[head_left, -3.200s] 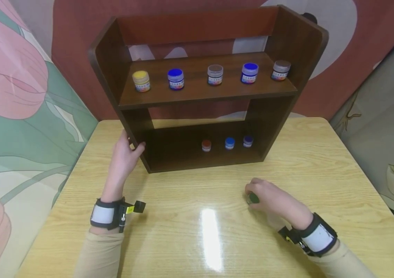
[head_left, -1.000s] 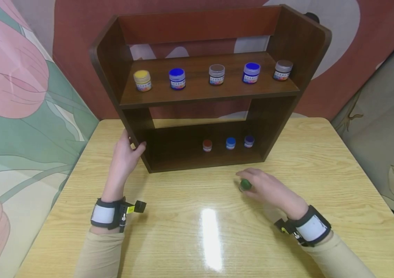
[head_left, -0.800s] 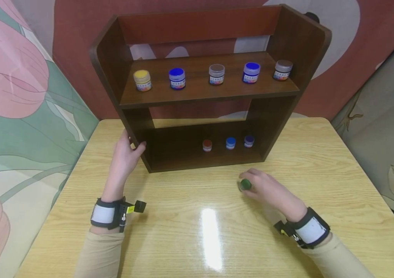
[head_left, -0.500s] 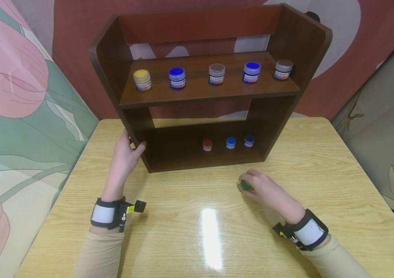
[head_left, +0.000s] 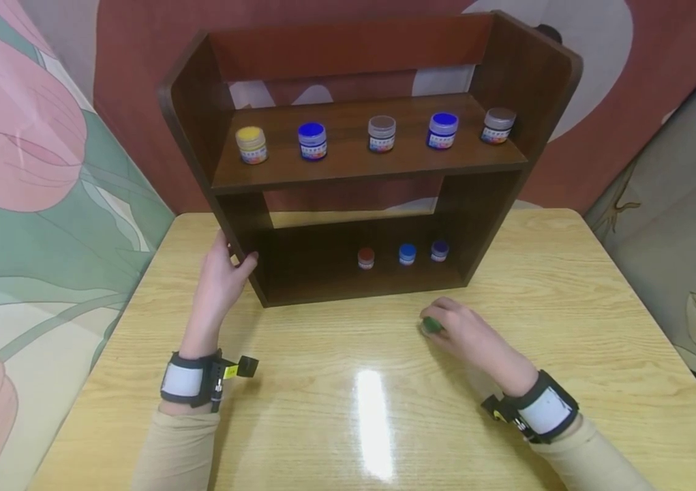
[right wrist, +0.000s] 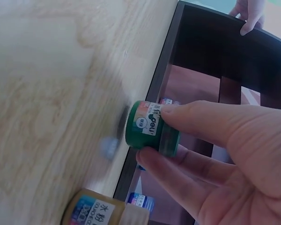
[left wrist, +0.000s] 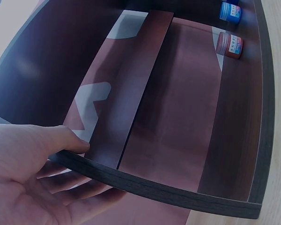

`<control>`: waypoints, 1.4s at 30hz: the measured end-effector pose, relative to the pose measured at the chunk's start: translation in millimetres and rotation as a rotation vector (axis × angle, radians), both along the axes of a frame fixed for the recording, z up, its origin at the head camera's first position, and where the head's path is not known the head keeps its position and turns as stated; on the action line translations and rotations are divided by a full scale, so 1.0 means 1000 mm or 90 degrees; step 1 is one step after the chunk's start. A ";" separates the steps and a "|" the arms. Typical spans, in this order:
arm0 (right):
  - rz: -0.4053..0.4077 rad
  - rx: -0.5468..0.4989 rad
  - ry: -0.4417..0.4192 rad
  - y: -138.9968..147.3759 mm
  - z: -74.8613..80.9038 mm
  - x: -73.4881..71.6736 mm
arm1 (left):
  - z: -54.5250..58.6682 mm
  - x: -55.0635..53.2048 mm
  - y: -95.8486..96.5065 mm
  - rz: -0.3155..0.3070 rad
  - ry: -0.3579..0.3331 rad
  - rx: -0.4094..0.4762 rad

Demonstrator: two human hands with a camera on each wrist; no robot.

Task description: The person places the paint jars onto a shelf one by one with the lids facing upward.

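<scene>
My left hand (head_left: 215,276) holds the left side panel of a dark brown wooden shelf (head_left: 372,174), thumb on the inner face and fingers behind the outer one, as the left wrist view shows. In front of the shelf, my right hand (head_left: 473,337) pinches a small green paint jar (head_left: 431,325) between thumb and fingers, close above or on the table; contact is unclear. Seen from the right wrist, the jar (right wrist: 145,126) has a printed label. An ochre paint jar (right wrist: 91,211) stands near that hand, hidden in the head view.
The upper board carries several paint jars, from a yellow one (head_left: 251,145) to a brown-lidded one (head_left: 497,126). Below stand a red-brown jar (head_left: 365,258), a blue jar (head_left: 407,254) and a dark purple jar (head_left: 440,251). A pale wooden table (head_left: 298,382) supports everything.
Over about three seconds my right hand has shifted slightly left and toward the shelf with the green jar. Its fingers, straighter a second ago, now curl round the jar. My left hand stays put.
</scene>
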State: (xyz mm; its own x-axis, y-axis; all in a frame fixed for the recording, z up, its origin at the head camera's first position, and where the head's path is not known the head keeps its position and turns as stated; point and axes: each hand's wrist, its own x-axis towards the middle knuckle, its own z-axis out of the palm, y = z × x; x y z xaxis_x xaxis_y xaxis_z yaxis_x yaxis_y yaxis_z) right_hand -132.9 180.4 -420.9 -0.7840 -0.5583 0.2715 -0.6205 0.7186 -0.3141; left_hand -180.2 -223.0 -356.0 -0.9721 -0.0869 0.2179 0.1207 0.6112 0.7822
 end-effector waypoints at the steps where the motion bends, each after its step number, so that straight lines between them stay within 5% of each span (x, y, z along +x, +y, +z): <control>1: 0.002 -0.004 0.009 0.000 0.000 0.000 | 0.000 0.000 0.000 0.000 0.000 -0.001; 13: 0.001 -0.017 0.044 -0.001 0.001 -0.006 | 0.000 0.001 0.000 -0.002 -0.007 -0.003; 25: -0.019 -0.039 0.015 -0.002 0.001 -0.010 | -0.004 0.001 0.000 -0.002 -0.008 -0.006; 42: -0.065 -0.077 -0.032 -0.026 0.024 -0.026 | 0.002 0.004 0.001 -0.003 -0.003 0.000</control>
